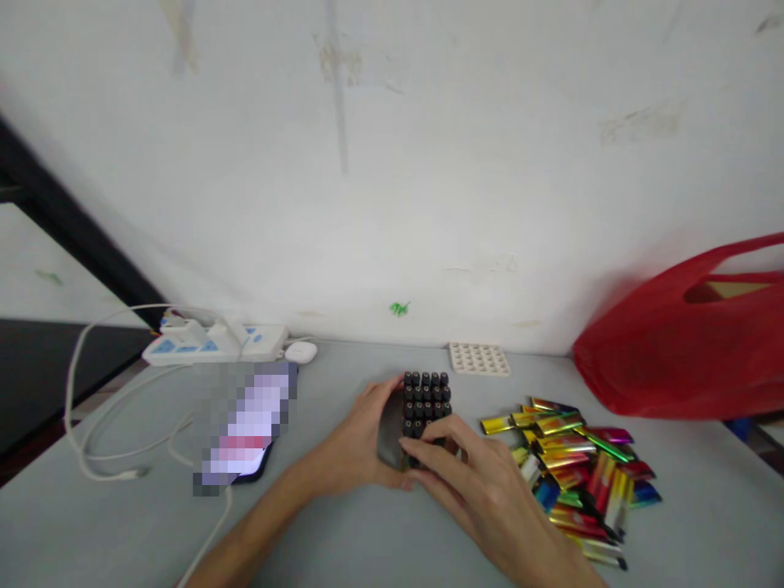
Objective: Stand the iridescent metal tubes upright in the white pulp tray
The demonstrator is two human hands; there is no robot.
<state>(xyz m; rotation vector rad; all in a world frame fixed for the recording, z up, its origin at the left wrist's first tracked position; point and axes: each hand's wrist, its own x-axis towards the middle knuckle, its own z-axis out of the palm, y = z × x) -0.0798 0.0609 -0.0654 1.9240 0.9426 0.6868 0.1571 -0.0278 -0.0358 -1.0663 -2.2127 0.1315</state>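
A block of black-capped pieces in rows stands on the grey table in front of me. My left hand curves round its left side, thumb at the near edge and fingers at the far left corner. My right hand reaches over its near right part, with fingertips together at the front row. Whatever those fingertips pinch is too small to make out. To the right of my right hand lies a loose pile of shiny coloured tubes. Behind the block, near the wall, rests a white tray with holes.
A red bag sits at the right rear. On the left are a power strip, a white case, a phone with a blurred screen, and white cables. A wall rises behind the table.
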